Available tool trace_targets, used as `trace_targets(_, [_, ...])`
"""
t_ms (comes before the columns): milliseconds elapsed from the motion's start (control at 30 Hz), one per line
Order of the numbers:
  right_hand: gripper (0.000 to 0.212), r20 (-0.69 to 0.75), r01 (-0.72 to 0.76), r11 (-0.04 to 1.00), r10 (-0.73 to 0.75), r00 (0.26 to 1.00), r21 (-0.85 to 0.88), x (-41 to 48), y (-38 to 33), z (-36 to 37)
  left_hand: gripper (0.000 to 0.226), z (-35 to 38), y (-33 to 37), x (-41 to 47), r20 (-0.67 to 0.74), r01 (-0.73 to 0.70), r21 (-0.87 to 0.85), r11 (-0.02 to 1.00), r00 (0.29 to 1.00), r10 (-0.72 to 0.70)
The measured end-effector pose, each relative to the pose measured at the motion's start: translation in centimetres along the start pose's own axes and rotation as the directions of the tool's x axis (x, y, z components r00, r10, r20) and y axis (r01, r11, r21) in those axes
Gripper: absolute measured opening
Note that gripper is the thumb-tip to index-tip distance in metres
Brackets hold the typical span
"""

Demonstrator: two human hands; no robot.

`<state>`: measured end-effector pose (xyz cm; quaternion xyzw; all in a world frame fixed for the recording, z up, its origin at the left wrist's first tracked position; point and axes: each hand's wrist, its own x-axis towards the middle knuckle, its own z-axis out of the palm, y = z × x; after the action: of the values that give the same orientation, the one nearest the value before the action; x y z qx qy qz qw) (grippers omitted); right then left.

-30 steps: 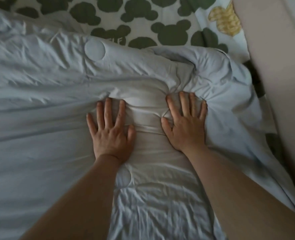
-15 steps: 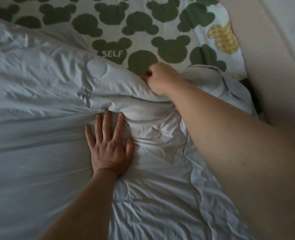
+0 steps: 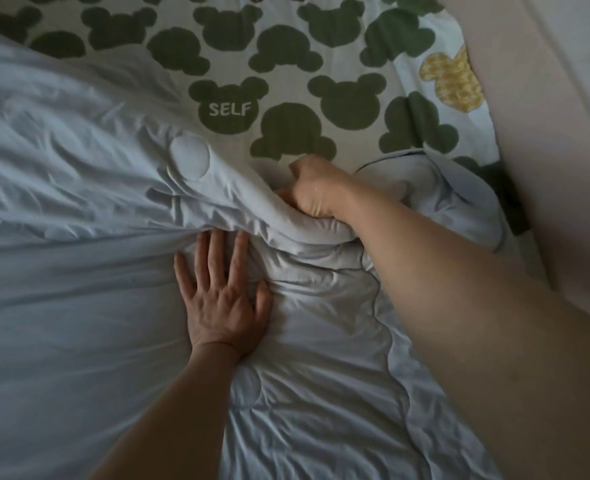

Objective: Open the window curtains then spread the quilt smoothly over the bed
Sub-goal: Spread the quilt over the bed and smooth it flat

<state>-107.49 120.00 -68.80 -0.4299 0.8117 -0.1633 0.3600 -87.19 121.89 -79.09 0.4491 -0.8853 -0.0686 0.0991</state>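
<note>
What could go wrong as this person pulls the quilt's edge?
The left hand lies flat, pinning the pale blue quilt, so the right hand's closed grip may bunch the fabric instead of spreading it. The folded corner near the wall could stay tucked under.

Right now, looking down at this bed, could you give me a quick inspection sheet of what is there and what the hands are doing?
Surface: white bed sheet printed with green bear heads, partly uncovered at the far end.
Job's things: pale blue quilt with stitched circles, creased, far edge bunched.
Clutter: nothing seen.
Hands: left hand flat, pressing the quilt; right hand fisted on the quilt's bunched far edge.
Cables: nothing seen.
Surroundings: plain pale wall along the right side; curtains not in view.
</note>
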Motion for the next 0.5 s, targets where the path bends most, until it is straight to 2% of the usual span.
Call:
trace_targets(67, [0.045,-0.264,0.041,0.999,-0.036,0.964,0.013,-0.2,0.2,-0.9,0.080,-0.2,0.1,0.0,0.016,-0.003,-0.011,1.000,1.000,0.003])
trace_targets(100, [0.042,-0.401,0.046,0.998,-0.058,0.914,-0.041,-0.1,0.2,-1.8,0.080,-0.3,0.0,0.0,0.018,-0.003,-0.016,1.000,1.000,0.003])
trace_targets(167, [0.039,-0.645,0.007,0.991,-0.091,0.759,-0.131,0.3,0.1,-4.8,0.080,-0.3,0.0,0.0,0.026,0.001,-0.025,1.000,1.000,0.000])
trace_targets(233, [0.040,-0.770,-0.058,0.976,-0.128,0.626,-0.210,1.3,0.0,-8.5,0.081,-0.3,-0.1,0.1,0.041,0.004,-0.029,1.000,0.999,-0.003])
trace_targets(267, [0.040,-0.783,-0.083,0.961,-0.163,0.600,-0.264,1.9,-0.1,-9.7,0.081,-0.3,-0.1,0.2,0.052,0.006,-0.021,1.000,0.999,-0.005])
trace_targets(333, [0.040,-0.757,-0.095,0.943,-0.193,0.625,-0.318,3.7,0.4,-9.7,0.082,-0.3,0.0,0.2,0.078,0.012,-0.009,1.000,0.997,-0.012])
trace_targets(433, [0.041,-0.681,-0.169,0.947,-0.066,0.730,-0.272,5.6,2.6,-5.5,0.083,-0.4,0.2,0.5,0.106,0.021,-0.008,1.000,0.994,-0.020])
trace_targets(500, [0.057,-0.624,-0.192,0.944,-0.019,0.781,-0.269,4.9,4.3,-1.7,0.083,-0.4,0.1,0.6,0.120,0.022,0.003,1.000,0.993,-0.022])
